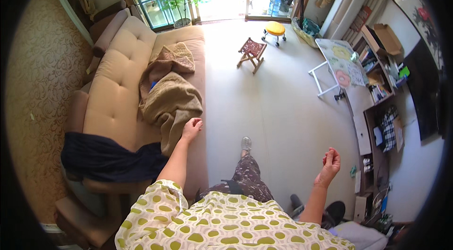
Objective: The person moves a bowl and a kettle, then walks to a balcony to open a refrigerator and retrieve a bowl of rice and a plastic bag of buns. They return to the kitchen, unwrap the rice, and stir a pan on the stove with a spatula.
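Observation:
My left hand (192,129) hangs over the sofa's front edge with its fingers curled in and nothing seen in them. Just beyond it, a crumpled brown blanket (177,96) lies on the beige tufted sofa (111,98); whether hand and blanket touch, I cannot tell. A bit of something blue (153,85) shows among the blanket's folds. My right hand (329,167) is raised over the pale floor, fingers and thumb drawn together, with no object visible. A dark navy cloth (109,158) drapes across the sofa's near end.
A wooden folding stool (252,53) and a yellow wheeled stool (275,29) stand ahead on the floor (233,101). At right, a folding table (341,60) with a flower print adjoins a low cabinet (361,133). A potted plant (182,23) stands by the glass doors. Another person's feet (334,209) show behind my right arm.

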A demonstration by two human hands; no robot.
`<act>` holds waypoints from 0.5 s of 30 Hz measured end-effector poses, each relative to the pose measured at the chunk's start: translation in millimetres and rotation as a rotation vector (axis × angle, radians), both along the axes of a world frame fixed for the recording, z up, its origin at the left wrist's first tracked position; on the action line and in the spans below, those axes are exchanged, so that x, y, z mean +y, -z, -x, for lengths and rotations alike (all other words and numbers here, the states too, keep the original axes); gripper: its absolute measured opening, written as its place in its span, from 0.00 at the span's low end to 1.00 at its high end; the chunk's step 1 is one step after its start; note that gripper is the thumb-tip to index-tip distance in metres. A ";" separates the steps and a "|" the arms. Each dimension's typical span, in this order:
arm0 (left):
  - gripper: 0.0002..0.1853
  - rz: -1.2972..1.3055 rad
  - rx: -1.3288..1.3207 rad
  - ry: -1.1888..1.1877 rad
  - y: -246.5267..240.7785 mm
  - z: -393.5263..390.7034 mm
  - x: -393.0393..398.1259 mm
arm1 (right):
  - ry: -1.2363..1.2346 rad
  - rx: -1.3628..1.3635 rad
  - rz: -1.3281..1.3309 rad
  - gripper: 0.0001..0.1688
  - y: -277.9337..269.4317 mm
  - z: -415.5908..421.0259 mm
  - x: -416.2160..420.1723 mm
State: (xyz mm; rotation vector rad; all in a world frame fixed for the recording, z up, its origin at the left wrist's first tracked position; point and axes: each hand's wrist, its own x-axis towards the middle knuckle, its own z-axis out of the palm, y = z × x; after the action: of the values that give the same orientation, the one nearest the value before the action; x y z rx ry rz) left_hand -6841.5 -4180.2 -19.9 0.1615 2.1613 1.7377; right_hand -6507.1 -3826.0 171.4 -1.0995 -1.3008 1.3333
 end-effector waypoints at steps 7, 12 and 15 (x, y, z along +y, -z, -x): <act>0.12 0.220 -0.286 -0.046 94.5 115.5 3.5 | -0.186 -0.152 -0.304 0.08 -32.3 289.8 134.8; 0.12 0.360 -0.817 -0.417 117.9 130.4 -57.7 | -0.646 -0.163 -0.620 0.05 -75.1 528.2 159.4; 0.10 0.529 -1.062 -0.534 101.3 184.7 -93.3 | -0.872 -0.276 -1.036 0.06 -82.1 653.5 189.6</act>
State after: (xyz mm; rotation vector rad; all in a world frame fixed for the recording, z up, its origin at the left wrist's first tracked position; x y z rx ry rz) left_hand -7026.2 -4273.5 -121.2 -1.2573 1.7468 0.9545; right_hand -7160.7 -3636.3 253.6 0.0619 -2.4254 0.7939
